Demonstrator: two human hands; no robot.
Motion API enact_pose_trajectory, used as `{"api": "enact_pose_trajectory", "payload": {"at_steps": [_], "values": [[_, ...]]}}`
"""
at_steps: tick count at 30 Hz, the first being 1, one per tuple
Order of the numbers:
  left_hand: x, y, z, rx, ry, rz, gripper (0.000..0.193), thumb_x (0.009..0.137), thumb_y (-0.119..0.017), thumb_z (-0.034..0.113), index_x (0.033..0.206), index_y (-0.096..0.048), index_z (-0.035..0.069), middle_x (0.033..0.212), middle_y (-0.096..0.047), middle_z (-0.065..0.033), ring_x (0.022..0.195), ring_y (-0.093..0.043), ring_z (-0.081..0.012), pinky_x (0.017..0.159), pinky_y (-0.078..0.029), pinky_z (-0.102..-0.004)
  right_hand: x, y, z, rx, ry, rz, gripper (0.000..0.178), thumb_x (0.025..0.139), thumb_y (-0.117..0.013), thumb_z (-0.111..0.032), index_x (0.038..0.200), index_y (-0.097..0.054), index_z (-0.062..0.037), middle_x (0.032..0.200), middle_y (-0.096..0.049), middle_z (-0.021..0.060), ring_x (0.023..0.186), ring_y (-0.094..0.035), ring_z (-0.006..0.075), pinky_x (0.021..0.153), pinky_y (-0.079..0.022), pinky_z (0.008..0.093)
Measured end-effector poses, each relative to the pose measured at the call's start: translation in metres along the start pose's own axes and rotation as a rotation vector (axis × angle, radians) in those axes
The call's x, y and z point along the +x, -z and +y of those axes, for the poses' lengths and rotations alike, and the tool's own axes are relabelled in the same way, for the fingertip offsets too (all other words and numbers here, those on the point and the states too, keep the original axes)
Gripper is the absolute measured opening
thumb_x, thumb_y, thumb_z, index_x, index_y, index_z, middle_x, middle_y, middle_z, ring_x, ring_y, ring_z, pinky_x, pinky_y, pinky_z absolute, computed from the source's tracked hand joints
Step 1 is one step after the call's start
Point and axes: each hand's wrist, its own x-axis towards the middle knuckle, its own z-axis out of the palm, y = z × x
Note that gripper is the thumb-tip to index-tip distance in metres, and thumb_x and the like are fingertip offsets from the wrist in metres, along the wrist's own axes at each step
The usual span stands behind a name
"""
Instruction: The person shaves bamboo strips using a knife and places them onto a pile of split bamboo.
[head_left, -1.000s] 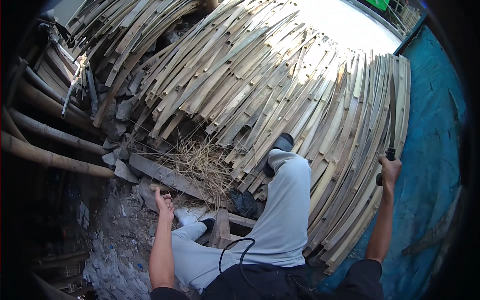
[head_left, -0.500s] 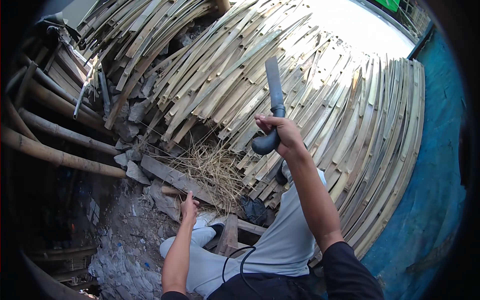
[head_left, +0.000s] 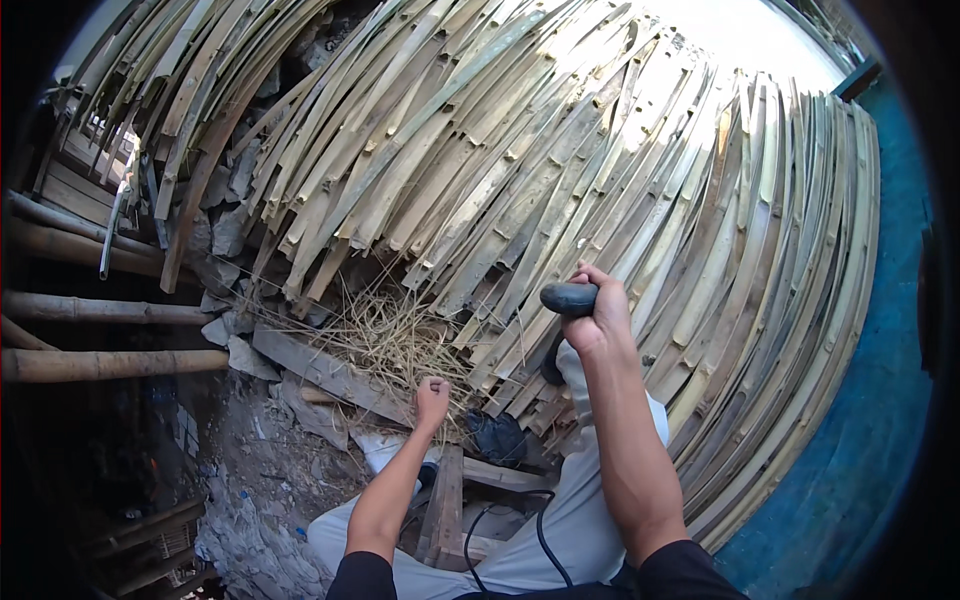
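Note:
My right hand (head_left: pixel 608 318) is wrapped round the thick black handle of a machete (head_left: pixel 568 299), with the butt end facing me. The blade is hidden behind the handle and hand in this view. Lower and to the left, my left hand (head_left: pixel 433 402) is closed at the near edge of a heap of thin bamboo shavings (head_left: pixel 385 330). Whatever its fingers hold, if anything, is too small to make out. Beyond both hands lie many split bamboo strips (head_left: pixel 520 210), stacked in slanting rows.
A grey plank (head_left: pixel 325 368) lies beside the shavings. Between my legs stands a wooden frame (head_left: pixel 446 505), with a black cord (head_left: pixel 541 530) nearby. A dark plastic bag (head_left: pixel 497 438) sits by the strips. Bamboo poles (head_left: pixel 120 364) jut in at left; blue sheeting (head_left: pixel 850 400) is at right.
The machete has tipped from blade-up to handle toward me, and my right hand has moved slightly right and down. My left hand has shifted right, with its pointing finger now curled in.

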Motion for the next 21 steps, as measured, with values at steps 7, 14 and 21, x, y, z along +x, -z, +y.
{"api": "enact_pose_trajectory", "payload": {"at_steps": [7, 14, 21], "values": [[0.096, -0.136, 0.073, -0.039, -0.129, -0.131, 0.032, 0.081, -0.068, 0.016, 0.105, -0.056, -0.001, 0.098, -0.064, -0.0171, 0.089, -0.063, -0.028, 0.082, -0.049, -0.0382, 0.009, -0.003, -0.017, -0.086, 0.414, 0.139, 0.009, 0.084, -0.06, 0.001, 0.087, -0.051, 0.0002, 0.076, -0.055, 0.0064, 0.065, -0.054, 0.0134, 0.063, -0.05, 0.0249], [0.127, -0.178, 0.094, 0.363, -0.415, -0.122, 0.039, 0.077, -0.07, 0.013, 0.111, -0.055, 0.002, 0.11, -0.059, -0.017, 0.115, -0.048, -0.0329, 0.099, -0.037, -0.0418, 0.007, -0.006, -0.034, -0.015, 0.378, 0.176, 0.007, 0.084, -0.059, 0.001, 0.085, -0.051, -0.0012, 0.076, -0.054, 0.006, 0.066, -0.053, 0.0134, 0.066, -0.05, 0.0263], [0.128, -0.191, 0.086, 0.767, -0.228, -0.26, 0.042, 0.081, -0.068, 0.019, 0.117, -0.053, 0.004, 0.123, -0.058, -0.0147, 0.125, -0.042, -0.0293, 0.101, -0.031, -0.0456, 0.005, -0.017, -0.03, 0.037, 0.277, 0.23, 0.014, 0.084, -0.057, 0.002, 0.094, -0.047, 0.0007, 0.078, -0.053, 0.0061, 0.067, -0.055, 0.0128, 0.063, -0.053, 0.0238]]}}
